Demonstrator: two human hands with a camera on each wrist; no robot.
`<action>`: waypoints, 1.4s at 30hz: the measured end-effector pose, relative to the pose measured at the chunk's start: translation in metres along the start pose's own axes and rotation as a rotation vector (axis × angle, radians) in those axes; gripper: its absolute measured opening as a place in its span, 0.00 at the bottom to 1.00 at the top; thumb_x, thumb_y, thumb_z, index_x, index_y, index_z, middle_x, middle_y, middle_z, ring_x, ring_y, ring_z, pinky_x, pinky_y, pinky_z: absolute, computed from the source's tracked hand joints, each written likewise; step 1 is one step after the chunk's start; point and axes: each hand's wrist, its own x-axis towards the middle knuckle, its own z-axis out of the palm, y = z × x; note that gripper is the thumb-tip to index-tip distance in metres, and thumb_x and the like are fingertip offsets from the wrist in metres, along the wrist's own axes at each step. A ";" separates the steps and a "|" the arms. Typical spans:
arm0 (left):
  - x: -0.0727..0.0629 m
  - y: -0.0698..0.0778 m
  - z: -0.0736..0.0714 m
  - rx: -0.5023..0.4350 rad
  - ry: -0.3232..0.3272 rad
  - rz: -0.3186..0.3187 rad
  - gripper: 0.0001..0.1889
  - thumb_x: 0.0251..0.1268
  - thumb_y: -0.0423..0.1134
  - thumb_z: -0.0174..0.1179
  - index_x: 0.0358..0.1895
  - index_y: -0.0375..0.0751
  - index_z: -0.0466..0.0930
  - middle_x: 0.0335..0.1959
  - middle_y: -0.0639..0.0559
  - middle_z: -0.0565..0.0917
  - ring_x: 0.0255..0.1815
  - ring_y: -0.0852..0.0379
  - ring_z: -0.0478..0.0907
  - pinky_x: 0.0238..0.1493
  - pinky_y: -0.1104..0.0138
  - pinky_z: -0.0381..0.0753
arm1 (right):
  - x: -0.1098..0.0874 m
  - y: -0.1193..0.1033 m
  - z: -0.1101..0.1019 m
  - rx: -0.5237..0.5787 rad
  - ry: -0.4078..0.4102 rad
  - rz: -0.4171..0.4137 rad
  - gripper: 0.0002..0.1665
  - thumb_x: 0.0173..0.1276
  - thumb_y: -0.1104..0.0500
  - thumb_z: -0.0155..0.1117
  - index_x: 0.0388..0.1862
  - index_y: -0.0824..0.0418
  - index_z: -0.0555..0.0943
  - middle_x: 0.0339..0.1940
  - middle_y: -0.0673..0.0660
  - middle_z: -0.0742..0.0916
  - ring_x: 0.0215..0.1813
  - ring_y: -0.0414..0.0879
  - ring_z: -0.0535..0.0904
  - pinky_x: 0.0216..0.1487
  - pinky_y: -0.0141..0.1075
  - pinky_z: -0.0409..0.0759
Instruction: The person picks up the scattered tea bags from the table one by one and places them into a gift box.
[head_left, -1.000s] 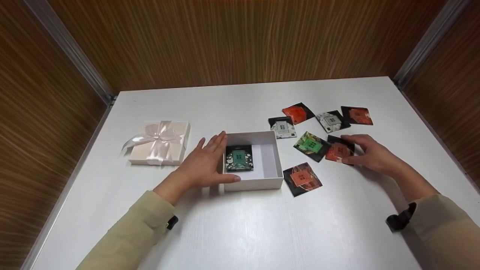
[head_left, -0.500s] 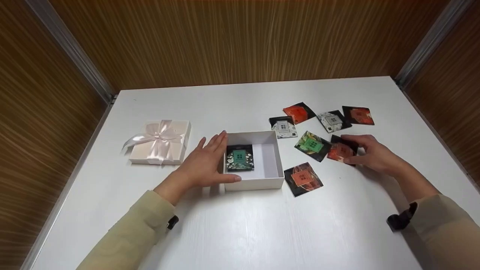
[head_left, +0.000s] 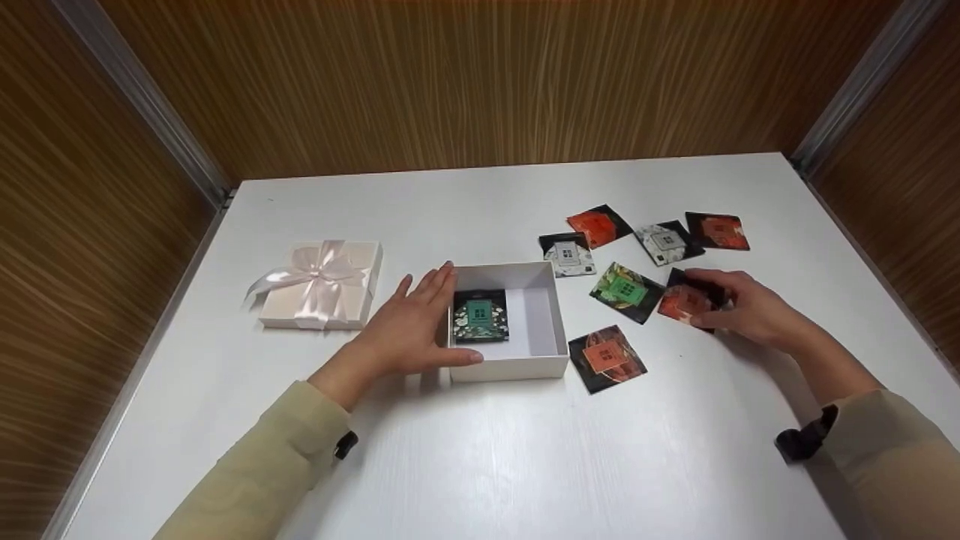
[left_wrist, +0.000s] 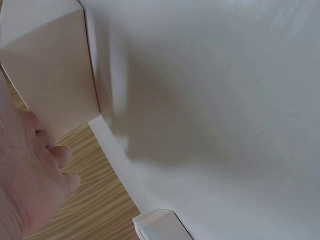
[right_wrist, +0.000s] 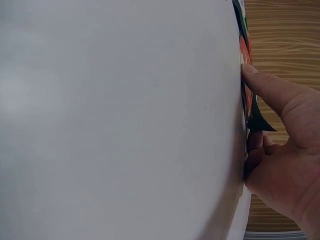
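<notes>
My left hand (head_left: 405, 330) rests at the left side of an open white box (head_left: 541, 367), fingers fairly straight along its wall and thumb over the front rim. Inside the box, on the left, lies a dark tea sachet (head_left: 481, 316) with a green label. My right hand (head_left: 754, 309) pinches a black and red tea sachet (head_left: 684, 302) at its right side, between thumb and fingers. In the right wrist view, one dark corner of that sachet (right_wrist: 260, 120) bends up beside the fingers. A green sachet (head_left: 626, 291) lies just left of it.
A cream lid with a satin bow (head_left: 321, 281) lies left of the box. An orange-labelled sachet (head_left: 606, 357) lies by the box's right front corner. Farther back are two white-patterned sachets (head_left: 568, 255) and two red ones (head_left: 718, 231). Wood-grain panels (head_left: 480, 82) border the white table.
The sachet under my right hand has slid slightly right, away from the green one, and turned a little. My left hand and the box stay in place.
</notes>
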 end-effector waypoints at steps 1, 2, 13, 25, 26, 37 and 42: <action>0.000 0.000 0.000 -0.004 -0.001 0.000 0.72 0.56 0.89 0.47 0.87 0.36 0.36 0.89 0.45 0.36 0.88 0.43 0.41 0.85 0.47 0.38 | 0.000 -0.001 0.000 0.010 0.000 -0.002 0.48 0.70 0.51 0.77 0.84 0.55 0.67 0.76 0.72 0.66 0.65 0.64 0.63 0.62 0.56 0.65; 0.000 0.000 0.000 -0.007 -0.002 -0.001 0.72 0.56 0.90 0.47 0.87 0.37 0.35 0.89 0.45 0.36 0.88 0.44 0.40 0.85 0.48 0.38 | -0.001 -0.001 0.000 0.017 -0.001 -0.004 0.47 0.70 0.52 0.77 0.84 0.56 0.66 0.77 0.73 0.65 0.67 0.64 0.63 0.64 0.57 0.65; 0.000 -0.001 0.000 -0.025 -0.003 -0.001 0.71 0.56 0.89 0.47 0.87 0.38 0.35 0.89 0.46 0.36 0.88 0.47 0.38 0.85 0.48 0.38 | 0.001 0.000 -0.001 0.055 0.002 -0.005 0.47 0.70 0.56 0.78 0.83 0.60 0.67 0.81 0.74 0.64 0.77 0.66 0.58 0.75 0.64 0.60; 0.000 0.000 0.001 -0.020 -0.005 -0.004 0.72 0.55 0.91 0.46 0.87 0.38 0.35 0.89 0.46 0.36 0.89 0.45 0.39 0.85 0.48 0.37 | -0.002 -0.005 -0.005 0.018 0.016 0.018 0.42 0.75 0.57 0.72 0.83 0.59 0.66 0.80 0.74 0.65 0.74 0.67 0.61 0.72 0.64 0.64; 0.000 0.000 0.001 -0.024 -0.007 -0.006 0.72 0.54 0.91 0.45 0.87 0.38 0.35 0.89 0.47 0.36 0.89 0.46 0.39 0.85 0.48 0.37 | -0.002 -0.005 -0.006 0.017 0.020 0.018 0.41 0.76 0.56 0.71 0.83 0.59 0.66 0.80 0.75 0.65 0.73 0.67 0.62 0.71 0.62 0.65; -0.001 0.000 -0.001 -0.010 0.003 0.006 0.71 0.57 0.89 0.49 0.87 0.36 0.36 0.89 0.44 0.38 0.88 0.45 0.41 0.85 0.47 0.38 | -0.010 -0.010 -0.020 0.037 0.126 -0.016 0.34 0.80 0.52 0.66 0.80 0.57 0.72 0.72 0.71 0.75 0.62 0.59 0.70 0.49 0.25 0.69; -0.001 0.001 -0.001 -0.010 0.000 0.003 0.71 0.56 0.89 0.49 0.87 0.36 0.36 0.89 0.44 0.37 0.88 0.45 0.40 0.85 0.47 0.37 | -0.013 -0.017 -0.028 0.074 0.189 -0.042 0.30 0.81 0.53 0.64 0.78 0.58 0.75 0.70 0.67 0.77 0.57 0.50 0.73 0.46 0.22 0.71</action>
